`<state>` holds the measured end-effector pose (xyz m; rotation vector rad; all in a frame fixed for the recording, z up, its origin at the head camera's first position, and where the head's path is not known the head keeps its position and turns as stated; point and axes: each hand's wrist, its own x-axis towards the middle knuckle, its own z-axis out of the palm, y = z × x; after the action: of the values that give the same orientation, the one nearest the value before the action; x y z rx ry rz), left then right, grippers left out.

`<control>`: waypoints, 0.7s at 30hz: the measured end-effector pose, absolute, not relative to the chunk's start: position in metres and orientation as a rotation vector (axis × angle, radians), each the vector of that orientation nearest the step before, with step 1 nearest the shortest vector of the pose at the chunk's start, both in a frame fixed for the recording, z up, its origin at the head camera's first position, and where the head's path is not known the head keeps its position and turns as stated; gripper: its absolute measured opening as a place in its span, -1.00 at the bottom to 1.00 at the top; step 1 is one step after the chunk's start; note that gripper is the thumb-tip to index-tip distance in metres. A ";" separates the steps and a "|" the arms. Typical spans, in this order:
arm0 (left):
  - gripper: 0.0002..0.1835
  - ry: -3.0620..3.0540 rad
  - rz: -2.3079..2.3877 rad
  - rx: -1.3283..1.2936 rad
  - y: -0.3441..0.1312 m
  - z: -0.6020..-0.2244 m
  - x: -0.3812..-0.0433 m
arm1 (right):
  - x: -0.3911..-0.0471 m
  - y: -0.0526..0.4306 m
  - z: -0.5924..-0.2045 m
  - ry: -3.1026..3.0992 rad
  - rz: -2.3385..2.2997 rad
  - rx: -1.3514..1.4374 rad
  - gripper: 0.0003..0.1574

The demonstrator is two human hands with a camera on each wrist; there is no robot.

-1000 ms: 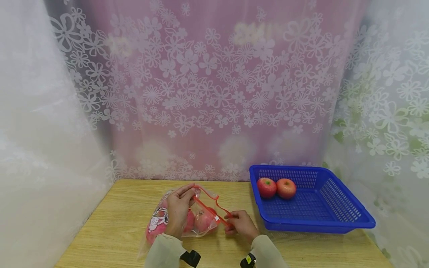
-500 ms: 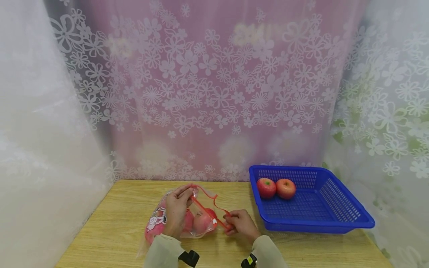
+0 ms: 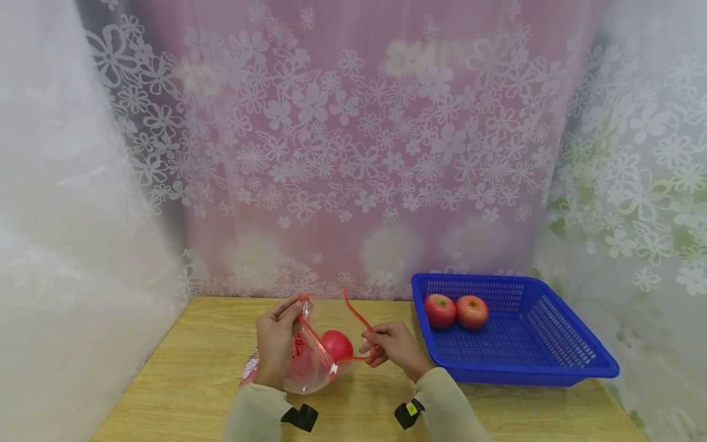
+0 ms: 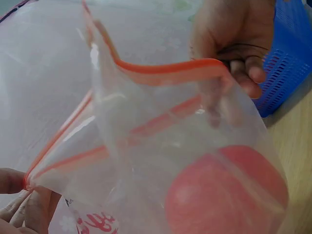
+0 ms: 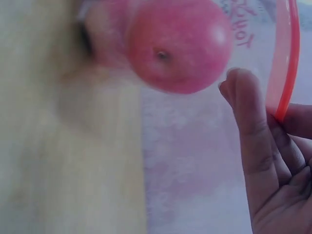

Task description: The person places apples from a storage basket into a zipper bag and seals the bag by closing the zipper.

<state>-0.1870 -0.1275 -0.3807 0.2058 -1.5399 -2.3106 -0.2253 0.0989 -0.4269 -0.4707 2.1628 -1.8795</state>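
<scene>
A clear zip bag [image 3: 309,376] with a red-orange zip edge and printed pictures is held up between my hands, its mouth spread wide. My left hand [image 3: 274,344] pinches one end of the zip edge, as the left wrist view shows too. The other end is pinched by my right hand [image 3: 396,348], thumb against fingers. A red apple [image 3: 337,345] shows through the mouth; in the right wrist view this apple [image 5: 179,46] has its blossom end toward the camera. More red fruit lies behind the printed plastic, partly hidden by my left hand.
To the right stands a blue plastic basket [image 3: 519,374] with slotted walls. Two apples [image 3: 456,311] sit side by side in its back left corner. The wooden table [image 3: 182,362] meets a pink flowered curtain [image 3: 359,153] at the back.
The bag's mouth has widened and its zip edge has risen at the back. My left hand has shifted left, while my right hand has moved slightly up. The basket stays put.
</scene>
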 end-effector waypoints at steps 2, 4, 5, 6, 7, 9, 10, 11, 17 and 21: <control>-0.64 -1.525 -2.305 0.206 -0.130 -0.378 -0.186 | -0.226 0.097 -0.416 2.177 -1.880 -0.487 -0.69; -0.64 -1.528 -2.295 0.228 -0.133 -0.375 -0.186 | -0.227 0.095 -0.406 2.193 -1.873 -0.492 -0.69; -0.64 -1.529 -2.292 0.239 -0.135 -0.374 -0.185 | -0.228 0.094 -0.401 2.203 -1.869 -0.492 -0.69; -0.64 -1.531 -2.286 0.248 -0.136 -0.373 -0.184 | -0.229 0.092 -0.396 2.215 -1.865 -0.493 -0.69; -0.64 -1.528 -2.282 0.258 -0.138 -0.373 -0.184 | -0.230 0.091 -0.391 2.227 -1.861 -0.489 -0.70; -0.65 -1.506 -2.287 0.255 -0.141 -0.372 -0.184 | -0.232 0.089 -0.381 2.255 -1.847 -0.484 -0.71; -0.65 -1.488 -2.292 0.249 -0.142 -0.372 -0.184 | -0.233 0.088 -0.376 2.270 -1.840 -0.486 -0.72; -0.66 -1.469 -2.295 0.246 -0.143 -0.372 -0.185 | -0.234 0.087 -0.372 2.286 -1.832 -0.487 -0.73; -0.67 -1.387 -2.321 0.212 -0.148 -0.369 -0.185 | -0.240 0.082 -0.346 2.375 -1.767 -0.517 -0.74; -0.65 -1.360 -2.340 0.182 -0.151 -0.366 -0.183 | -0.241 0.080 -0.330 2.399 -1.738 -0.563 -0.76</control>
<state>-0.1830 -0.1505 -0.3664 0.1817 -1.3601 -2.3398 -0.2411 0.0795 -0.3301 -0.5629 2.3995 -1.7381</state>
